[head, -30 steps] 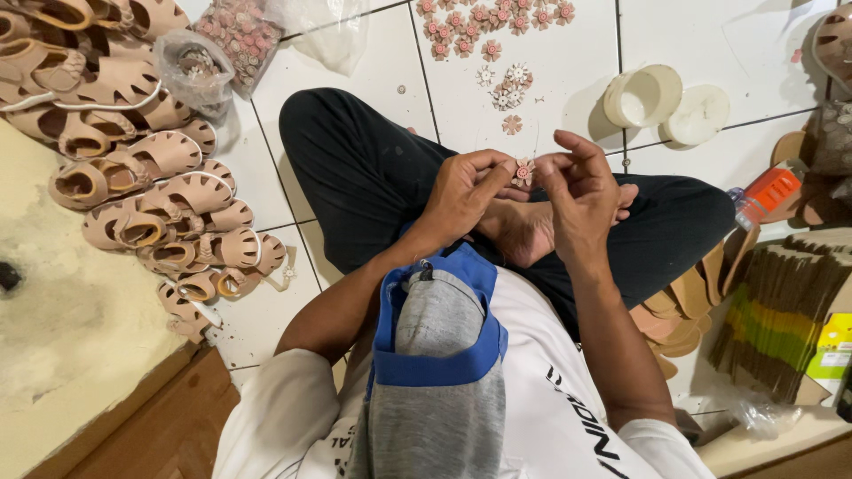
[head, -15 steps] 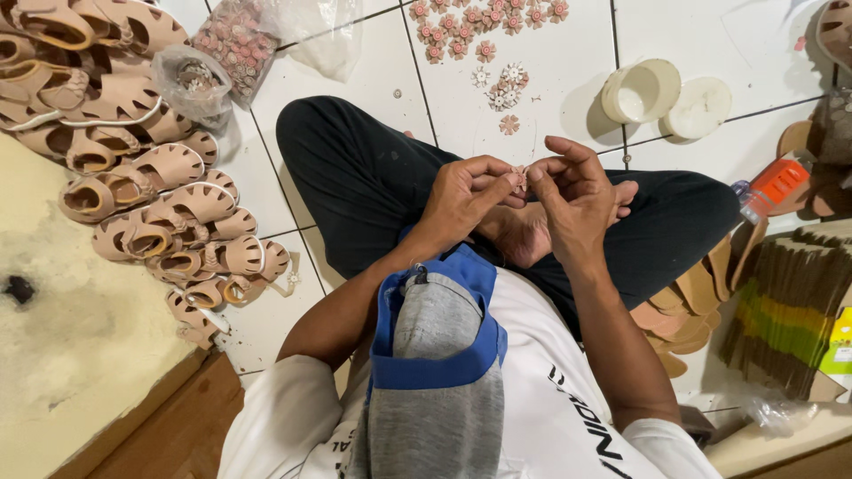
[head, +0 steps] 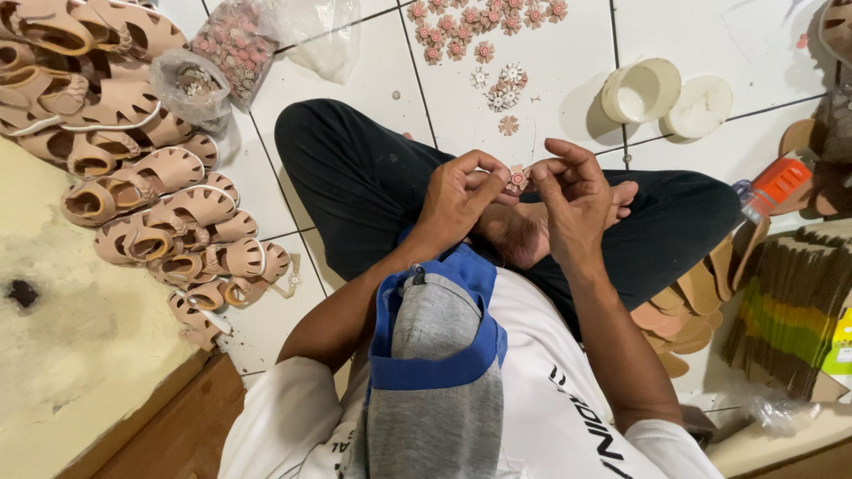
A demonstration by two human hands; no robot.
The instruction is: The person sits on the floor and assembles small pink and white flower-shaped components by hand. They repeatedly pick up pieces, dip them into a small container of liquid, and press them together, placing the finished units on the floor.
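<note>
I sit cross-legged on a white tiled floor. My left hand [head: 459, 193] and my right hand [head: 575, 191] meet over my lap and pinch a small pink flower ornament [head: 516, 179] between their fingertips. More pink flower ornaments [head: 484, 27] lie in a group on the tiles ahead, with a few paler ones [head: 504, 87] closer to me. My bare foot shows under the hands.
Rows of pink children's sandals [head: 151, 191] lie at the left, next to a bag of ornaments [head: 232, 46]. A white round container [head: 639, 90] and its lid [head: 699, 106] stand ahead on the right. Tan soles [head: 692, 306], an orange-capped bottle [head: 770, 186] and stacked brown strips [head: 790, 306] are at right.
Both hands stay together on the flower ornament; the fingers have shifted slightly. The view has drifted a little.
</note>
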